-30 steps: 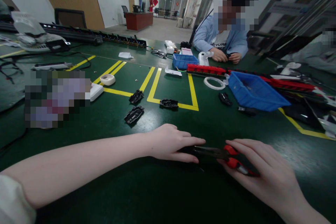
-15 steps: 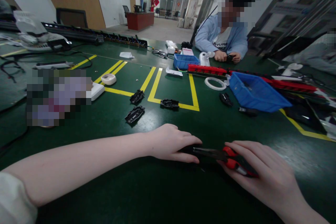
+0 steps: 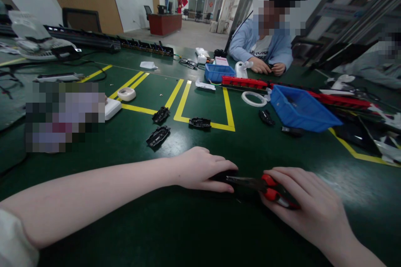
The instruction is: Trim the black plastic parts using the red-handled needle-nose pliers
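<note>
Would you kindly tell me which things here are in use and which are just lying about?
In use: left hand, right hand, red-handled pliers, small black part.
Lying about: three black plastic housings, blue plastic bin, white tape ring, folded glasses.

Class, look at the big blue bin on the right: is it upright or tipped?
Tipped: the blue bin leans with its open mouth facing left and its far side raised off the table.
</note>
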